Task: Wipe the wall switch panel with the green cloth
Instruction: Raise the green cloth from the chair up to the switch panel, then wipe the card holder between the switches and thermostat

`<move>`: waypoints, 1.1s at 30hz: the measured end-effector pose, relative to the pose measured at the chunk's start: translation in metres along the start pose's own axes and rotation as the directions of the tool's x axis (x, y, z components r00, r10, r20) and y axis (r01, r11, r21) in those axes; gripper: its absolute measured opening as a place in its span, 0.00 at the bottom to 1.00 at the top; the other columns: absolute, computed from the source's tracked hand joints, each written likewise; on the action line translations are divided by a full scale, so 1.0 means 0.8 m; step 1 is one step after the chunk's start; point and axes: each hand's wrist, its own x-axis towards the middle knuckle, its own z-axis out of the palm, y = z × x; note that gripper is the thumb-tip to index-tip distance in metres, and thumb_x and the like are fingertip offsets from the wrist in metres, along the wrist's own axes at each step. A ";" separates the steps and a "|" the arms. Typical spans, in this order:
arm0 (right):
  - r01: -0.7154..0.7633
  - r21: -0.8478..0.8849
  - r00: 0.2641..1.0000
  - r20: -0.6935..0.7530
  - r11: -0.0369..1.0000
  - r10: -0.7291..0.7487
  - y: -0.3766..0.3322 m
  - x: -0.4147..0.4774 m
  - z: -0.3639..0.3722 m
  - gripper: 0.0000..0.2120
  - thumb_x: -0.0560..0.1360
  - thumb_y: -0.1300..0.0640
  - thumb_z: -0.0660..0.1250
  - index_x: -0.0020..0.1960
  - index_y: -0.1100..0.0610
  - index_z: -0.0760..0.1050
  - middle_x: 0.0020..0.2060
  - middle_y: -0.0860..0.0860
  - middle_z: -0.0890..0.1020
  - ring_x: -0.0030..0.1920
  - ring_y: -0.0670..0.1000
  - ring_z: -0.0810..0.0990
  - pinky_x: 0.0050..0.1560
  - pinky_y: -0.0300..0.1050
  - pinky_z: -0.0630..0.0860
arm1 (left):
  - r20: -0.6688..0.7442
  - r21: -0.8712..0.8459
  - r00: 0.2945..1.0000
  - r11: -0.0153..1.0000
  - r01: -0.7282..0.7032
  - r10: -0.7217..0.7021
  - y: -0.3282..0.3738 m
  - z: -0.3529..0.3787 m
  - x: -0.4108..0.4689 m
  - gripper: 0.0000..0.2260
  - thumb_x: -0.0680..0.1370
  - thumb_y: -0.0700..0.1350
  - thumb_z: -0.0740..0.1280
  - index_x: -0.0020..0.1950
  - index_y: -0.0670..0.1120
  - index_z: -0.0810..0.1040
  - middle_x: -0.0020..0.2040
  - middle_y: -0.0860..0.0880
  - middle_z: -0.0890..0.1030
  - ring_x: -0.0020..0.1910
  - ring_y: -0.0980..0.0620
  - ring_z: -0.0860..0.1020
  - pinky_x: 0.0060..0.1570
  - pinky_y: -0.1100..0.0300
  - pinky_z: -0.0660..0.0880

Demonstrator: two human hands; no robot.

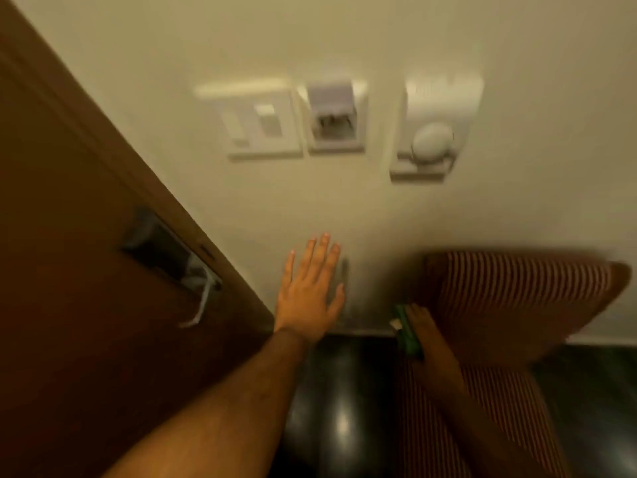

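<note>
Fingers spread flat, the left hand lies palm-first against the cream wall, low down near the wall's bottom edge and just right of the brown door. The right hand sits lower and to the right, curled around the green cloth; only a strip of the cloth shows at the hand's left side, and blur hides how the fingers close on it. That hand and cloth are close in front of a striped red-and-tan chair standing against the wall. Well above both hands, three white fittings are mounted in a row on the wall: the wall switch panel at the left, a smaller plate with a dark slot touching its right side, and a taller unit with a round knob set apart farther right. Neither hand touches any of them. The door carries a metal lever handle near its edge. Below, the dark floor is glossy with a bright reflection.
</note>
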 end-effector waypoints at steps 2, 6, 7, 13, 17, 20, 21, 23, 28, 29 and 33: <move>0.087 -0.009 0.996 -0.032 0.996 -0.087 -0.061 0.024 -0.026 0.41 0.72 0.79 0.70 0.81 0.61 0.63 0.82 0.53 0.60 0.85 0.65 0.58 0.83 0.29 0.45 | -0.103 0.031 0.995 1.000 0.002 0.001 -0.010 -0.056 0.030 0.38 0.83 0.58 0.57 0.90 0.52 0.46 0.90 0.50 0.44 0.88 0.48 0.46 0.84 0.43 0.42; 0.250 -0.002 0.954 -0.173 0.968 -0.246 -0.183 0.064 -0.085 0.46 0.73 0.77 0.71 0.83 0.51 0.57 0.84 0.43 0.56 0.87 0.49 0.55 0.80 0.24 0.43 | -0.307 0.097 0.952 0.995 0.013 0.017 -0.031 -0.164 0.090 0.37 0.84 0.58 0.55 0.90 0.51 0.42 0.89 0.46 0.42 0.88 0.47 0.45 0.84 0.45 0.37; 0.298 -0.005 0.929 -0.230 0.955 -0.291 -0.212 0.071 -0.098 0.47 0.73 0.76 0.73 0.83 0.49 0.57 0.84 0.41 0.56 0.87 0.44 0.52 0.82 0.25 0.45 | -0.351 0.107 0.936 0.994 0.002 0.036 -0.035 -0.192 0.104 0.37 0.84 0.58 0.54 0.89 0.51 0.41 0.89 0.46 0.41 0.88 0.47 0.44 0.84 0.44 0.37; 0.444 -0.237 0.719 -0.481 0.864 -0.501 -0.312 0.104 -0.139 0.45 0.70 0.63 0.82 0.82 0.54 0.66 0.79 0.56 0.67 0.79 0.59 0.66 0.75 0.62 0.74 | -0.579 0.153 0.810 0.988 0.004 0.087 -0.075 -0.331 0.187 0.36 0.86 0.55 0.59 0.90 0.50 0.46 0.89 0.45 0.42 0.88 0.46 0.45 0.85 0.43 0.40; 0.392 -0.364 0.653 -0.538 0.845 -0.534 -0.330 0.119 -0.131 0.52 0.64 0.62 0.88 0.81 0.52 0.66 0.70 0.55 0.72 0.69 0.59 0.70 0.64 0.62 0.82 | -0.640 0.140 0.765 0.989 0.036 0.063 -0.099 -0.392 0.231 0.34 0.87 0.57 0.54 0.90 0.49 0.45 0.89 0.42 0.45 0.88 0.44 0.45 0.84 0.40 0.43; 0.375 -0.381 0.604 -0.591 0.845 -0.534 -0.339 0.135 -0.121 0.50 0.64 0.63 0.87 0.80 0.54 0.68 0.68 0.56 0.72 0.68 0.59 0.70 0.63 0.61 0.82 | -0.681 0.132 0.729 0.991 0.035 0.065 -0.113 -0.416 0.260 0.33 0.87 0.56 0.54 0.90 0.49 0.46 0.89 0.42 0.46 0.88 0.43 0.47 0.85 0.39 0.44; 0.366 -0.383 0.597 -0.602 0.848 -0.529 -0.341 0.141 -0.117 0.49 0.65 0.62 0.87 0.80 0.54 0.68 0.69 0.56 0.72 0.68 0.59 0.70 0.63 0.61 0.82 | -0.695 0.123 0.716 0.992 0.027 0.067 -0.115 -0.418 0.269 0.33 0.87 0.55 0.55 0.90 0.50 0.47 0.89 0.42 0.46 0.88 0.43 0.47 0.85 0.38 0.45; 0.371 -0.402 0.584 -0.600 0.837 -0.547 -0.347 0.151 -0.109 0.47 0.66 0.59 0.86 0.80 0.54 0.68 0.70 0.56 0.71 0.69 0.60 0.70 0.64 0.61 0.81 | -0.721 0.115 0.689 0.993 0.006 0.079 -0.118 -0.420 0.287 0.34 0.87 0.53 0.57 0.90 0.50 0.47 0.89 0.42 0.47 0.88 0.43 0.47 0.85 0.38 0.45; 0.355 -0.393 0.573 -0.626 0.849 -0.529 -0.338 0.185 -0.092 0.33 0.79 0.45 0.68 0.81 0.51 0.66 0.76 0.57 0.69 0.76 0.61 0.68 0.72 0.59 0.74 | -0.780 0.155 0.616 0.987 0.027 0.106 -0.133 -0.408 0.318 0.35 0.84 0.52 0.60 0.89 0.48 0.52 0.88 0.39 0.53 0.87 0.37 0.51 0.84 0.35 0.45; 0.339 -0.351 0.576 -0.657 0.873 -0.487 -0.334 0.190 -0.092 0.31 0.80 0.43 0.66 0.80 0.52 0.68 0.76 0.57 0.69 0.77 0.61 0.68 0.72 0.58 0.73 | -0.797 0.173 0.592 0.985 0.029 0.123 -0.135 -0.405 0.321 0.35 0.83 0.52 0.60 0.89 0.48 0.53 0.87 0.38 0.55 0.86 0.36 0.52 0.83 0.34 0.47; 0.322 -0.284 0.518 -0.745 0.903 -0.419 -0.325 0.208 -0.072 0.27 0.85 0.40 0.63 0.79 0.53 0.70 0.75 0.57 0.70 0.76 0.62 0.69 0.75 0.60 0.71 | -0.825 0.200 0.546 0.979 0.045 0.144 -0.140 -0.397 0.333 0.36 0.81 0.53 0.63 0.88 0.47 0.57 0.86 0.37 0.59 0.85 0.34 0.56 0.82 0.30 0.52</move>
